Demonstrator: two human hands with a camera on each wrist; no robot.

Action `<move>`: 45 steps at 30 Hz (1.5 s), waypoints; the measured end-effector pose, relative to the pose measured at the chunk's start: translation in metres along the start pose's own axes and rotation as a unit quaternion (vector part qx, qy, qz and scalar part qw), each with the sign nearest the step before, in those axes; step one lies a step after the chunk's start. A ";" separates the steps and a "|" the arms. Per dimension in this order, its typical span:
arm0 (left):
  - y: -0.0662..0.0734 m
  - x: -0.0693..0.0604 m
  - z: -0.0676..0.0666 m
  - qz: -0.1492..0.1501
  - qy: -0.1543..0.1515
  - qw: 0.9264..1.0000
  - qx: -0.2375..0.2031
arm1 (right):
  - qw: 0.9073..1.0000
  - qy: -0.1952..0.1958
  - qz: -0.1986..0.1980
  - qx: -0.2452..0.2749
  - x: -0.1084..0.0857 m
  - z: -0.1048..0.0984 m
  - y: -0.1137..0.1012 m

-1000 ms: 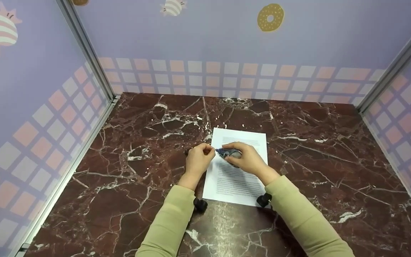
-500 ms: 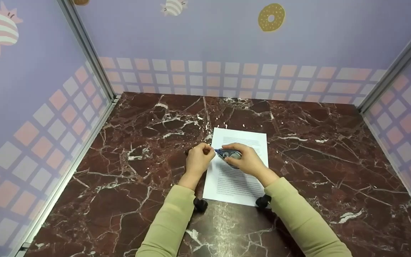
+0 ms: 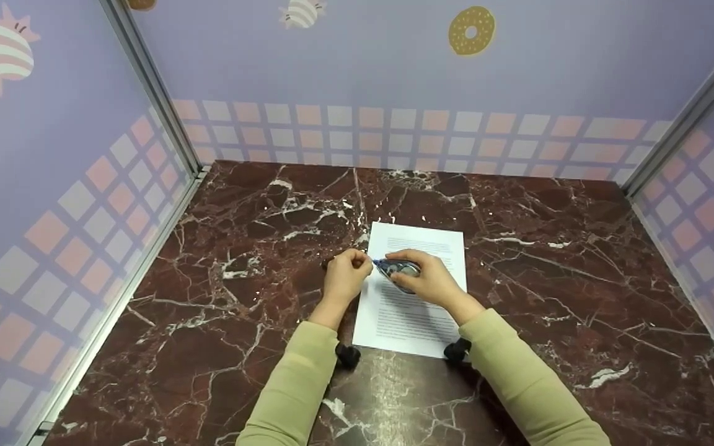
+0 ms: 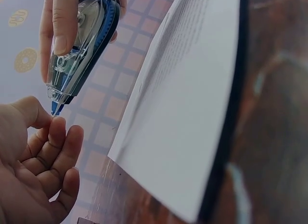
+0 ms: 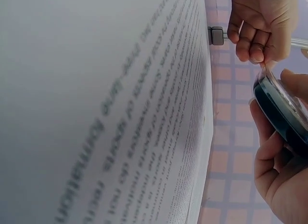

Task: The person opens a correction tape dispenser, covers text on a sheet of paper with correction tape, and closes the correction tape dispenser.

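- The person's right hand (image 3: 428, 275) holds a teardrop-shaped correction-tape dispenser in clear and dark blue plastic (image 4: 96, 33); its grip is closed around the body, with the thumb on one flat side and fingers on the other.
- The dispenser is raised over the sheet, apart from it, and its narrow blue tip points to the left hand (image 3: 346, 272).
- The left hand's grip is a pinch: thumb and forefinger meet right at the blue tip, on a thin pale strip of tape (image 4: 57, 111). Its other fingers curl loosely toward the palm.
- Beneath the hands, a white paper sheet with printed lines of dark text (image 3: 413, 322) lies slightly turned on the dark red, white-veined marble bench (image 3: 239, 347).
- The left hand is over the sheet's left edge, the right hand over its right half.
- Both arms wear pale green sleeves (image 3: 289, 384), and a small black device (image 3: 348, 356) sits at each wrist.
- Small white flecks (image 3: 424, 217) dot the bench past the sheet's far edge.
- Around the bench stand lavender walls (image 3: 382, 74) with pink and white squares low down, a brown doughnut print (image 3: 471, 31) and grey metal posts (image 3: 152, 87) at the corners.
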State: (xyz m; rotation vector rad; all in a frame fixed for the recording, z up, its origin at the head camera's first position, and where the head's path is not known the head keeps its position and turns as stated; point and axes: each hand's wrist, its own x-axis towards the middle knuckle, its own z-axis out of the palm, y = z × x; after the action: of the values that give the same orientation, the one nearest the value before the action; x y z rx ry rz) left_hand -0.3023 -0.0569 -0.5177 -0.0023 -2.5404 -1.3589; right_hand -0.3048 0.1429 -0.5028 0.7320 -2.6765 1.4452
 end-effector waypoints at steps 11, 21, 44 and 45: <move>-0.003 0.001 -0.002 -0.002 -0.018 1.000 -0.016 | 1.000 -0.012 0.009 0.002 -0.001 -0.001 0.001; -0.005 0.003 -0.003 0.001 -0.030 0.998 -0.063 | 0.999 -0.005 0.039 0.014 -0.001 -0.006 0.000; -0.006 -0.001 -0.014 0.058 -0.308 0.940 0.134 | 0.952 -0.124 -0.103 -0.262 0.011 -0.029 0.000; -0.006 -0.001 -0.014 0.055 -0.313 0.938 0.139 | 0.950 -0.125 -0.102 -0.269 0.012 -0.028 0.000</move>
State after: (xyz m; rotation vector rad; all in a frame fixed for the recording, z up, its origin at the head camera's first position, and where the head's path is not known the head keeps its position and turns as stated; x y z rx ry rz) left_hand -0.2986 -0.0712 -0.5151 -0.6073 -3.1659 -1.0608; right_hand -0.3209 0.1607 -0.4835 1.1417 -2.8534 0.5585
